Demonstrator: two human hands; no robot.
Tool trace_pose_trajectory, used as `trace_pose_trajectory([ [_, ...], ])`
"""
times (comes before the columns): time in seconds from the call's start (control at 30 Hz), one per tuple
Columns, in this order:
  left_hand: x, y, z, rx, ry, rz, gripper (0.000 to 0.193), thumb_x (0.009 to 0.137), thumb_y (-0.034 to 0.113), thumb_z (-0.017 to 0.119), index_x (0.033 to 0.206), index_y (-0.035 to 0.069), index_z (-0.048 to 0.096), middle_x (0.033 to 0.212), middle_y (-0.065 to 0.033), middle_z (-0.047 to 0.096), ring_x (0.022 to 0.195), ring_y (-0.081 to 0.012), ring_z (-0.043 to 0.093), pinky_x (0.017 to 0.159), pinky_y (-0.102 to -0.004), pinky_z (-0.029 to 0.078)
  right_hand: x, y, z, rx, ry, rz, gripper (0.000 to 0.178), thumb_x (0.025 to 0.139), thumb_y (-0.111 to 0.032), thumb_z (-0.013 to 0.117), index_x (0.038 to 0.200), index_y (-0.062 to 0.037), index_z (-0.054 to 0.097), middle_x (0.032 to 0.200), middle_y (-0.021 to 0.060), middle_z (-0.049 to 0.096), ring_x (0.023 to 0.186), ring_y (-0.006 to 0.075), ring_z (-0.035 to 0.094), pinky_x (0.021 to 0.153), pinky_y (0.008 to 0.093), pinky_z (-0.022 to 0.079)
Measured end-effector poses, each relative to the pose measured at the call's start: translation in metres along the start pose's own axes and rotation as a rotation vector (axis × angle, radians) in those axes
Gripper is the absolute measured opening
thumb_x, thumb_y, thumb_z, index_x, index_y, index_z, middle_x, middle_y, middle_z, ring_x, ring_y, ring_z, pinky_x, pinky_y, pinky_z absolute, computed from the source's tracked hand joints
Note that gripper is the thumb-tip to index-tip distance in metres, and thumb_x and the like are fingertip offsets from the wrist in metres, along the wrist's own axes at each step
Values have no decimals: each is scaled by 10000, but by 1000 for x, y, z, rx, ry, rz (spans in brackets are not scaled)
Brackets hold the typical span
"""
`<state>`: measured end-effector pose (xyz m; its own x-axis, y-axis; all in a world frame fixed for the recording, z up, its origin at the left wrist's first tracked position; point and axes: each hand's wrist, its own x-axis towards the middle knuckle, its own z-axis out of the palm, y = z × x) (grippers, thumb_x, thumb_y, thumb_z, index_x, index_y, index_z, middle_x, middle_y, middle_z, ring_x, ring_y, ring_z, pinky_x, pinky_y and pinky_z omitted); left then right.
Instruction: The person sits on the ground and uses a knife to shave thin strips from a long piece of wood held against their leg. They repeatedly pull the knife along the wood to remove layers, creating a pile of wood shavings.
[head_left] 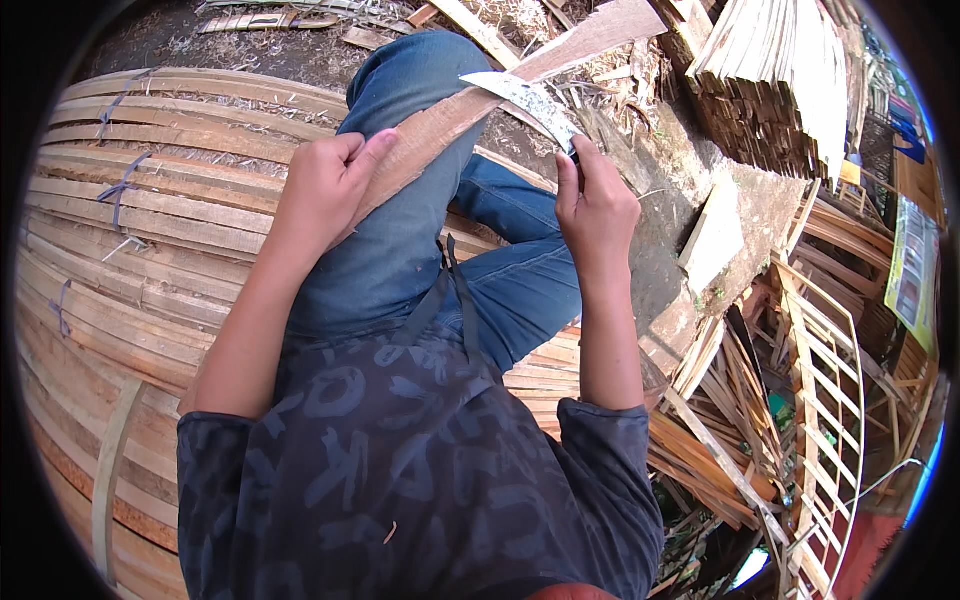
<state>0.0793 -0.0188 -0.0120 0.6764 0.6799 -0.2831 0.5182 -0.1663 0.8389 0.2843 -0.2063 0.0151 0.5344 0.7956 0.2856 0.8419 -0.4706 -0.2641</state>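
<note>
A thin, rough-edged wooden board [435, 138] slants across my raised knee in blue jeans [385, 250], its far end reaching up to the right. Closed round its near end, my left hand [335, 185] has the thumb on top. My right hand [600, 205] grips the dark handle of a curved knife [530, 103], whose handle is mostly hidden by the fingers. The pale, spotted blade points up and left and crosses over the board just beyond the knee. Whether its edge touches the wood I cannot tell.
Long bundled wooden strips [150, 215], tied with bluish cords, lie at the left and under me. A tall stack of thin boards [770, 75] stands at the far right. Loose sticks [700, 460] and a slatted wooden frame [805, 420] are at the right; shavings litter the far ground.
</note>
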Motion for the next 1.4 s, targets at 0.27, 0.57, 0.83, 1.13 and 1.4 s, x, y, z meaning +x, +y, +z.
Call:
trace_pose_trajectory([
  [0.27, -5, -1, -1, 15, 25, 19, 509, 949, 341, 598, 640, -51, 503, 520, -51, 323, 537, -88, 307, 467, -322, 295, 21, 90, -29, -254, 2, 545, 273, 984, -260, 488, 1074, -40, 622, 808, 155, 679, 714, 336, 654, 618, 435, 487],
  [0.57, -3, -1, -3, 50, 80, 30, 532, 939, 354, 603, 600, -40, 490, 492, -134, 367, 456, -201, 340, 448, -363, 312, -154, 217, -126, 19, 273, 902, 342, 988, -302, 520, 877, 15, 586, 641, -8, 465, 493, 80, 435, 448, 255, 329],
  [0.83, -8, 6, 0, 283, 107, 159, 536, 902, 382, 641, 604, -10, 431, 490, -159, 356, 452, -233, 354, 448, -380, 316, -125, -12, 68, 1313, 59, 1226, 297, 1036, -349, 389, 943, -83, 480, 636, -7, 404, 450, 62, 378, 347, 221, 300],
  [1.13, -9, -6, -7, 63, 92, 93, 511, 970, 348, 531, 640, -37, 473, 497, -185, 405, 447, -257, 400, 469, -377, 337, -79, -59, 69, 1286, -157, 623, 217, 991, -187, 506, 939, 17, 558, 676, 8, 513, 601, 64, 456, 550, 245, 384],
  [1.4, -8, -1, -26, 196, -1, -10, 502, 962, 428, 522, 773, -36, 520, 530, -112, 444, 492, -239, 449, 515, -379, 379, -95, -23, 62, 1401, -24, 762, 240, 1035, -268, 423, 944, -63, 509, 649, -18, 427, 471, 31, 381, 385, 183, 315],
])
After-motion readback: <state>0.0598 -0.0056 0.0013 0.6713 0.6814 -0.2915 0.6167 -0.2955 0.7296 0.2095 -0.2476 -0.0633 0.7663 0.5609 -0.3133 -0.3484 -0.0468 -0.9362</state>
